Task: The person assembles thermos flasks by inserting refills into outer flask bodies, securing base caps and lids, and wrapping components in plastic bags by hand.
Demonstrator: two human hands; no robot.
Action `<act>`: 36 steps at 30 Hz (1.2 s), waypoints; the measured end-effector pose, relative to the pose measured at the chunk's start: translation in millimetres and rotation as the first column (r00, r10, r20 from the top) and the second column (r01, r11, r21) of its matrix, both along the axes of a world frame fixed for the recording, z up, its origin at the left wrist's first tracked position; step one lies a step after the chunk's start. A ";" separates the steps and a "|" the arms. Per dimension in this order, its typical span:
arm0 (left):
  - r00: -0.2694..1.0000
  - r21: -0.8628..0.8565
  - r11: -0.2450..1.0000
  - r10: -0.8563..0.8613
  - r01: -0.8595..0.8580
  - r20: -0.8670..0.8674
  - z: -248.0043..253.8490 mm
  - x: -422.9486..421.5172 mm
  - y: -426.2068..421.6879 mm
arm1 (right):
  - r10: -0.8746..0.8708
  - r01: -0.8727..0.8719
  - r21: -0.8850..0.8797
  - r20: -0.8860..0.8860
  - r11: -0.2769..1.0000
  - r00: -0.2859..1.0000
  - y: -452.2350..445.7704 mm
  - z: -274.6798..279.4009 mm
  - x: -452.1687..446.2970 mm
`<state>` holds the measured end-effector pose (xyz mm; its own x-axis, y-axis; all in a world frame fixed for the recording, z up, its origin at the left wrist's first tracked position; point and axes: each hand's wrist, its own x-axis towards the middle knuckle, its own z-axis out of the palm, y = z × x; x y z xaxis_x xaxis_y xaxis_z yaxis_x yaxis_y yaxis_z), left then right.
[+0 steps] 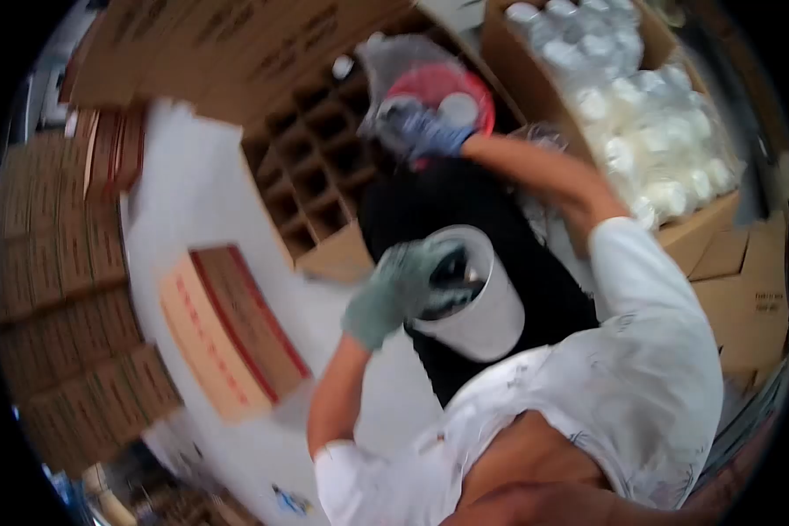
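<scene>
My left hand (pixel 399 289), in a grey-green glove with dark-coated fingers, reaches into the mouth of a white bucket (pixel 495 320). The bucket is tilted against my dark-clothed lap. Its fingers are curled together; blur and the rim hide what is between them. My right hand (pixel 430 131), in a blue-grey glove, is closed around a pale, white-capped jar (pixel 398 109), blurred and partly covered by the fingers. That hand is over the edge of a red basin (pixel 480 92), with a white round lid (pixel 458 110) beside it. Clear plastic (pixel 394 53) lies over the basin's left side.
An open carton with cardboard dividers (pixel 311 180) stands ahead, its flap (pixel 202 53) raised. At right, another carton (pixel 688 241) holds many white-lidded jars (pixel 649 131) in clear plastic. A box (pixel 228 337) lies on the pale floor (pixel 184 193); stacked cartons (pixel 70 254) line the left.
</scene>
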<state>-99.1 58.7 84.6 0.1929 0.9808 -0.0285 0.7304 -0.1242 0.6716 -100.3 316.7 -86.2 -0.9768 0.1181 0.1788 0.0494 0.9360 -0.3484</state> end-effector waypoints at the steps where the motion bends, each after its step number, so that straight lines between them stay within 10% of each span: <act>1: 1.000 -0.084 0.996 0.007 -0.007 -0.002 6.8 0.3 5.5 | 0.074 -0.007 0.228 -0.285 0.974 0.956 -3.9 10.1 4.9; 4: 0.982 -0.037 0.988 0.153 -0.150 0.107 24.3 6.4 9.2 | -0.307 0.425 0.295 -0.370 0.856 0.877 -8.8 -8.2 -29.2; 6: 0.951 0.049 0.965 0.245 -0.258 0.189 21.0 5.3 11.1 | -0.184 0.381 0.272 -0.546 0.883 0.817 -10.4 -19.6 -14.3; 10: 0.813 0.320 0.771 0.409 -0.551 0.414 -11.2 -17.6 27.1 | -0.364 0.317 -0.247 -0.176 0.916 0.914 25.6 -20.1 -26.1; 12: 0.513 0.055 0.714 0.445 -0.698 0.734 -17.5 -26.8 34.9 | -0.434 0.387 -0.262 -0.150 0.884 0.889 27.3 26.6 -0.7; 15: 0.001 -0.249 0.666 0.351 -0.703 0.936 -42.0 -58.1 48.1 | -0.429 0.187 -0.397 -0.700 0.898 0.571 -5.6 120.3 61.7; 17: 0.260 -0.050 0.815 0.242 -0.577 0.935 -54.7 -65.1 61.0 | -0.433 -0.089 -0.615 -0.643 0.783 0.632 -14.9 123.8 69.5; 19: 0.246 0.124 0.844 0.010 -0.521 0.969 -0.4 -11.8 71.0 | -0.367 -0.175 -0.681 -0.572 0.711 0.734 -36.2 135.4 84.5; 21: 0.790 0.422 0.724 0.277 -0.545 0.546 20.9 10.4 62.1 | -0.277 0.242 -0.148 -0.669 0.959 0.690 -54.7 155.8 104.6; 24: 0.207 -0.016 0.880 0.129 -0.474 0.970 36.9 33.8 58.0 | 0.092 0.126 0.310 -0.602 0.942 0.793 -61.7 198.0 133.0; 32: 0.345 0.069 0.809 0.170 -0.583 0.923 15.0 29.9 57.3 | 0.094 0.023 0.168 -0.653 0.985 0.752 -61.7 194.0 117.7; 36: 0.369 0.082 0.790 0.189 -0.608 0.910 12.1 21.6 58.6 | 0.132 -0.060 0.189 -0.395 0.980 0.909 -69.2 208.8 127.5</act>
